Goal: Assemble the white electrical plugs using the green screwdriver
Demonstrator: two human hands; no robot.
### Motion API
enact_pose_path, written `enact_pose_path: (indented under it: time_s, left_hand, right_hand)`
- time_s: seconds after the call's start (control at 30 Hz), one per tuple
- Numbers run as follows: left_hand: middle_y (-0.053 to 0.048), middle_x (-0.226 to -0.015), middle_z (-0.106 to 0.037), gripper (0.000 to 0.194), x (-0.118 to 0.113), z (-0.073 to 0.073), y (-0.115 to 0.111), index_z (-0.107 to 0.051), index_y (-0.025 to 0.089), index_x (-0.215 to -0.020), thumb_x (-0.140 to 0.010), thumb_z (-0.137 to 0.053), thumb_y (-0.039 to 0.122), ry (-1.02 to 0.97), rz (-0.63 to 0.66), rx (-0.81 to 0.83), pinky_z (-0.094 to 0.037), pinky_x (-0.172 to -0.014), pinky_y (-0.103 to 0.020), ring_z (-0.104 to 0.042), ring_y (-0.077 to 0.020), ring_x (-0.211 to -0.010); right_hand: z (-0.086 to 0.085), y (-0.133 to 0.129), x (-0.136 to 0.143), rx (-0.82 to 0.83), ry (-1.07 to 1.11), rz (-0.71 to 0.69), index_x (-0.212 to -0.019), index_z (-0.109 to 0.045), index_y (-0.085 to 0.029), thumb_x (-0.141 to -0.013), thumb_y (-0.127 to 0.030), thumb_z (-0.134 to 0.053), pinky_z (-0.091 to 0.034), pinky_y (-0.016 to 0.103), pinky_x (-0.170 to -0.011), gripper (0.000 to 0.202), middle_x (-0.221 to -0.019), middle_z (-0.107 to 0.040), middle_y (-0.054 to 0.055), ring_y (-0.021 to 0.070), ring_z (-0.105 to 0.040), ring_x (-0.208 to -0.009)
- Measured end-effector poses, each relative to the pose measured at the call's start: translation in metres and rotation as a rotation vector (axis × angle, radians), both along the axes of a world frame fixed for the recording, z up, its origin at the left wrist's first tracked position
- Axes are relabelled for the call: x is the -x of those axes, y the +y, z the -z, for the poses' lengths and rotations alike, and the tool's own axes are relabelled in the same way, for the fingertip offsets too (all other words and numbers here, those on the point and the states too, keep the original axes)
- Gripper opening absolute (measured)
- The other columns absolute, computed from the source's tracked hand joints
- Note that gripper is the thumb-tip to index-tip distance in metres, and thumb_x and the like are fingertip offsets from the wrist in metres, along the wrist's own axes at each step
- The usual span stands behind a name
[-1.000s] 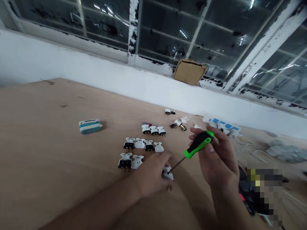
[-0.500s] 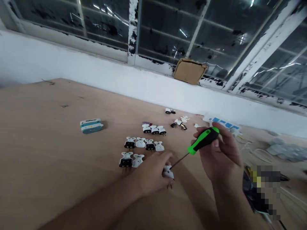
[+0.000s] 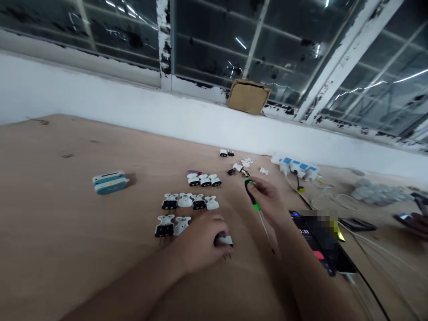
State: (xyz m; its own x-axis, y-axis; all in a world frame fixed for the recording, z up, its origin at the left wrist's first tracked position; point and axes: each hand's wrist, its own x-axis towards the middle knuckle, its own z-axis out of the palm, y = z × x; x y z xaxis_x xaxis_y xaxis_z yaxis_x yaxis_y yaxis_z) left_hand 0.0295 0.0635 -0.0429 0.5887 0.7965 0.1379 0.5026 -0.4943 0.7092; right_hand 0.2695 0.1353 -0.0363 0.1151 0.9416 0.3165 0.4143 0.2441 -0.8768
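Near the front of the wooden table, my left hand [image 3: 204, 240] is closed around a white electric plug [image 3: 225, 241], its pins pointing down; part of it is hidden by the fingers. My right hand [image 3: 272, 203] grips a green-and-black screwdriver [image 3: 251, 194], the shaft slanting back toward me, apart from the plug. Its fingertips are close to small loose plug parts, some white [image 3: 238, 167] and some brass-coloured [image 3: 245, 173]. Left of my hands, plugs and white plug covers [image 3: 170, 201] lie in rows, several with black bases.
A blue-and-white case [image 3: 110, 183] lies to the left. On the right are a power strip [image 3: 302, 168] with cables, phones [image 3: 312, 245], and a clear plastic bag [image 3: 381, 192]. Another person's hand [image 3: 419, 223] shows at the right edge. Cardboard [image 3: 249, 96] leans by the window.
The screwdriver has left the plug and turned so its tip points back toward me. My right hand has moved forward to the loose parts. The view has swung right.
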Motion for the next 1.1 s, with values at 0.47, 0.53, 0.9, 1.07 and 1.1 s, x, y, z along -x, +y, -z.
enact_pose_path:
  time_s: [0.47, 0.53, 0.9, 1.07, 1.1]
  left_hand:
    - [-0.002, -0.102, -0.066, 0.024, 0.000, -0.004, -0.003, -0.059, 0.022, -0.084, -0.080, -0.083, 0.022, 0.014, 0.005, 0.007, -0.044, -0.087, -0.035, -0.059, -0.0240, -0.102]
    - [-0.003, -0.105, -0.064, 0.025, 0.000, -0.004, -0.004, -0.057, 0.022, -0.086, -0.082, -0.081, 0.021, 0.013, 0.004, 0.010, -0.044, -0.088, -0.035, -0.058, -0.0244, -0.103]
    - [-0.003, -0.108, -0.062, 0.030, 0.003, -0.006, -0.004, -0.050, 0.022, -0.086, -0.082, -0.080, 0.023, 0.040, 0.001, 0.047, -0.043, -0.088, -0.035, -0.056, -0.0259, -0.106]
    - [-0.003, -0.106, -0.063, 0.031, 0.004, -0.004, -0.004, -0.050, 0.022, -0.085, -0.080, -0.081, 0.023, 0.035, -0.009, 0.043, -0.042, -0.085, -0.034, -0.056, -0.0247, -0.102]
    - [-0.003, -0.106, -0.062, 0.031, 0.004, -0.003, -0.003, -0.050, 0.022, -0.085, -0.080, -0.081, 0.024, 0.034, -0.007, 0.043, -0.042, -0.084, -0.034, -0.056, -0.0245, -0.103]
  right_hand:
    - [0.022, 0.008, -0.009, 0.098, -0.640, 0.111, -0.128, -0.073, -0.017, -0.094, -0.028, -0.063, -0.050, 0.044, -0.101, 0.037, -0.119, -0.070, 0.017, 0.0308, -0.066, -0.107]
    - [0.022, 0.008, -0.008, 0.099, -0.671, 0.117, -0.127, -0.073, -0.017, -0.094, -0.028, -0.063, -0.049, 0.043, -0.101, 0.036, -0.118, -0.069, 0.017, 0.0310, -0.065, -0.108]
    - [0.004, -0.014, 0.019, -0.023, -0.601, 0.015, -0.113, -0.074, -0.019, -0.098, -0.035, -0.054, -0.055, 0.037, -0.086, 0.030, -0.108, -0.073, 0.011, 0.0242, -0.068, -0.092]
    - [-0.009, -0.032, 0.042, 0.001, -0.578, -0.107, -0.098, -0.076, -0.022, -0.097, -0.030, -0.056, -0.052, 0.032, -0.071, 0.022, -0.086, -0.076, 0.005, 0.0204, -0.067, -0.074]
    - [-0.009, -0.033, 0.043, 0.021, -0.568, -0.130, -0.098, -0.077, -0.023, -0.096, -0.028, -0.056, -0.052, 0.032, -0.070, 0.021, -0.087, -0.077, 0.004, 0.0202, -0.067, -0.075]
